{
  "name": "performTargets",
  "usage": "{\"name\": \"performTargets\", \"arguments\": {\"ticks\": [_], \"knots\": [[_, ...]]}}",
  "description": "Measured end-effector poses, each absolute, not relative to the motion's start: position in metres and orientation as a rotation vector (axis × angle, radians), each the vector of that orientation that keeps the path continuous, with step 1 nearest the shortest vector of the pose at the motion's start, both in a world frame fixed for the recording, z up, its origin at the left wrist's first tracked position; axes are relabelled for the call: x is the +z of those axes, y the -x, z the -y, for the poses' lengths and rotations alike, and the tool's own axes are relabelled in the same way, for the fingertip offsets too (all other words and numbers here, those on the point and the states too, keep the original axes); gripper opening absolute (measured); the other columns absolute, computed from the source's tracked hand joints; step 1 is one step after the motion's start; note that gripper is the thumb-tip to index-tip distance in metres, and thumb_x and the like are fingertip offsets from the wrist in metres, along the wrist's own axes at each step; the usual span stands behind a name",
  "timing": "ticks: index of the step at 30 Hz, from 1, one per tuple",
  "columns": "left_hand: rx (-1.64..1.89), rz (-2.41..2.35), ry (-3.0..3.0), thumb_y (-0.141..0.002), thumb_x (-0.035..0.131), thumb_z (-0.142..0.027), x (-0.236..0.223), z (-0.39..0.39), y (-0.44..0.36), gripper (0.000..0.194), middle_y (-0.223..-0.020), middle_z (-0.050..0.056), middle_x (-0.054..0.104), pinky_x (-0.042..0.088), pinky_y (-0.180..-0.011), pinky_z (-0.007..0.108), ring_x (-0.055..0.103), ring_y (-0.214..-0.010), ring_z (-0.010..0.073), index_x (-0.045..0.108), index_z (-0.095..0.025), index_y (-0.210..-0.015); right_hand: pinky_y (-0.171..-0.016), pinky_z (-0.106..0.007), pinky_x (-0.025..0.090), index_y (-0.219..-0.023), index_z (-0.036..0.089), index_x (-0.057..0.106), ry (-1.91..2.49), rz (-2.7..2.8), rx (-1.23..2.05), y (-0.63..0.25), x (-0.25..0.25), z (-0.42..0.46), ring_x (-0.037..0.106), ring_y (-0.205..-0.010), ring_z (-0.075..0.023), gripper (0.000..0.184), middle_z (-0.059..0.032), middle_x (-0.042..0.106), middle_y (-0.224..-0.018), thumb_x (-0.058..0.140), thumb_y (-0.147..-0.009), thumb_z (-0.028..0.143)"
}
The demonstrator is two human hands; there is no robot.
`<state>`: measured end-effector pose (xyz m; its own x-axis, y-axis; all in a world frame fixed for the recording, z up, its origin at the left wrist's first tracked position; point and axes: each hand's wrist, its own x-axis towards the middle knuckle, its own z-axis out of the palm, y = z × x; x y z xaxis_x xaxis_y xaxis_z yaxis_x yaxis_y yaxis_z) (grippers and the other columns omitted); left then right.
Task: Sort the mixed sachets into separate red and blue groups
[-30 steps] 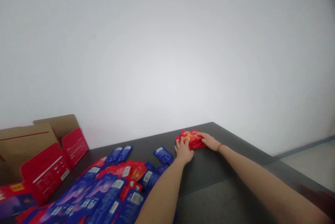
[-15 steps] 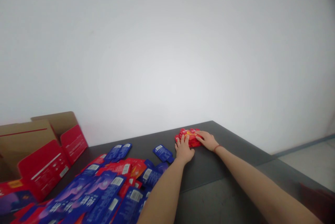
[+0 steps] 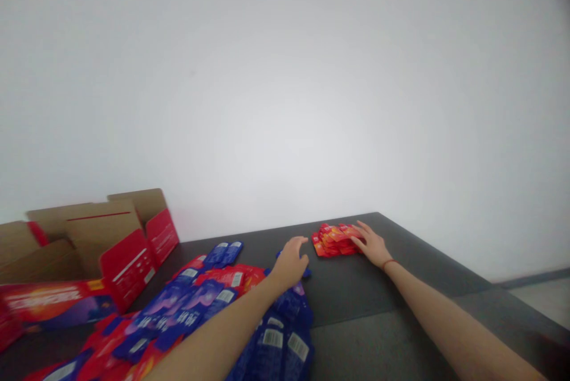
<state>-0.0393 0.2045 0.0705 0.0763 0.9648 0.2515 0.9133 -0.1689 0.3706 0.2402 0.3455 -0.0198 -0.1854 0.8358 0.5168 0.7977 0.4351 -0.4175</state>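
My right hand [image 3: 373, 245] rests at the right side of a heap of red sachets [image 3: 335, 241], its fingers spread and touching the edge without gripping. My left hand [image 3: 291, 262] is apart from that heap, to its left, with thumb and fingers separated and nothing between them. Below and behind it lies a blue sachet [image 3: 306, 273], partly covered by the hand. My left forearm crosses a large spread pile of blue sachets [image 3: 189, 313] and red sachets [image 3: 229, 276], hiding part of it.
Open cardboard boxes [image 3: 129, 271] with red printed outsides stand at the left on the dark table [image 3: 356, 292]. A white wall [image 3: 285, 102] rises behind the table. The table's right edge [image 3: 439, 250] slants toward me.
My left hand has lifted off the red heap and moved left toward the blue sachets. My right hand stays at the heap's right side. The view has turned slightly left.
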Motion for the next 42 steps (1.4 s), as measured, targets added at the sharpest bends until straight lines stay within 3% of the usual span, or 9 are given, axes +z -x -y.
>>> {"name": "performTargets", "arguments": {"ticks": [2,7,14,20,23,26,33,38,42], "knots": [[0.510,-2.042,-2.206,-0.078,0.046,-0.016,0.086,-0.169,0.089,0.047,-0.132,0.001,0.054,0.028,-0.107,0.024,0.045,-0.124,0.0163,0.054,-0.023,-0.124,-0.102,-0.062,0.027,-0.131,0.028,0.049,1.357,1.954,0.071,-0.239,-0.022,-0.337,0.041,-0.128,-0.0314,0.048,-0.0102,0.039,-0.145,0.038,-0.089,0.048],[0.065,-2.488,-1.884,-0.075,0.055,-0.029,0.108,-0.080,0.193,0.043,-0.119,0.018,0.061,0.040,-0.096,0.045,0.055,-0.113,0.0340,0.058,-0.012,-0.114,-0.106,-0.055,0.026,-0.135,0.027,0.045,1.091,2.098,0.048,-0.205,-0.014,-0.285,0.037,-0.132,-0.0277,0.049,-0.0100,0.044,-0.142,0.040,-0.088,0.038],[-0.214,-2.604,-1.822,-0.077,0.050,-0.031,0.096,-0.013,0.208,0.059,-0.128,0.021,0.055,0.044,-0.090,0.038,0.054,-0.115,0.0305,0.046,-0.007,-0.130,-0.110,-0.055,0.016,-0.132,0.029,0.050,0.752,2.469,0.429,-0.127,0.027,-0.131,0.037,-0.132,-0.0257,0.049,-0.0075,0.043,-0.144,0.050,-0.082,0.028],[-0.169,-2.672,-1.946,-0.080,0.042,-0.015,0.099,0.015,0.220,0.036,-0.110,0.013,0.066,0.039,-0.093,0.038,0.060,-0.106,0.0259,0.061,-0.015,-0.111,-0.111,-0.056,0.012,-0.130,0.030,0.052,0.594,2.546,0.609,-0.133,0.026,-0.040,0.039,-0.131,-0.0270,0.053,-0.0098,0.046,-0.141,0.053,-0.078,0.021],[-0.105,-2.657,-2.033,-0.077,0.045,-0.011,0.103,0.012,0.217,0.045,-0.125,0.010,0.059,0.034,-0.100,0.036,0.052,-0.118,0.0234,0.055,-0.018,-0.120,-0.111,-0.059,0.011,-0.132,0.030,0.051,0.600,2.570,0.632,-0.145,0.023,-0.024,0.036,-0.133,-0.0280,0.055,-0.0104,0.045,-0.142,0.052,-0.078,0.019],[-0.058,-2.592,-2.097,-0.077,0.050,-0.016,0.102,0.002,0.204,0.050,-0.133,0.010,0.053,0.032,-0.103,0.032,0.047,-0.123,0.0214,0.050,-0.017,-0.127,-0.111,-0.059,0.012,-0.133,0.030,0.049,0.642,2.531,0.603,-0.151,0.021,-0.020,0.036,-0.133,-0.0263,0.055,-0.0097,0.044,-0.143,0.049,-0.080,0.018],[0.107,-2.532,-1.993,-0.086,0.041,-0.016,0.122,-0.014,0.186,0.028,-0.105,0.019,0.066,0.038,-0.096,0.043,0.060,-0.105,0.0298,0.063,-0.011,-0.103,-0.112,-0.055,0.016,-0.136,0.029,0.046,0.662,2.440,0.487,-0.155,0.012,-0.020,0.039,-0.131,-0.0244,0.056,-0.0087,0.045,-0.142,0.047,-0.081,0.016],[0.423,-2.246,-1.996,-0.093,0.032,-0.024,0.126,-0.020,0.132,0.034,-0.113,0.016,0.063,0.043,-0.092,0.042,0.059,-0.107,0.0278,0.056,-0.016,-0.116,-0.112,-0.050,0.023,-0.142,0.027,0.036,0.722,2.192,0.524,-0.154,0.023,-0.035,0.032,-0.135,-0.0256,0.064,-0.0092,0.036,-0.147,0.053,-0.080,0.023],[0.460,-1.755,-1.882,-0.091,0.040,-0.036,0.087,-0.023,0.057,0.029,-0.081,0.005,0.070,0.053,-0.061,0.027,0.068,-0.070,0.0195,0.061,-0.019,-0.101,-0.100,-0.044,0.041,-0.136,0.023,0.043,0.811,1.928,0.839,-0.154,0.034,-0.065,0.051,-0.119,-0.0258,0.064,-0.0107,0.048,-0.138,0.062,-0.075,0.033]]}}
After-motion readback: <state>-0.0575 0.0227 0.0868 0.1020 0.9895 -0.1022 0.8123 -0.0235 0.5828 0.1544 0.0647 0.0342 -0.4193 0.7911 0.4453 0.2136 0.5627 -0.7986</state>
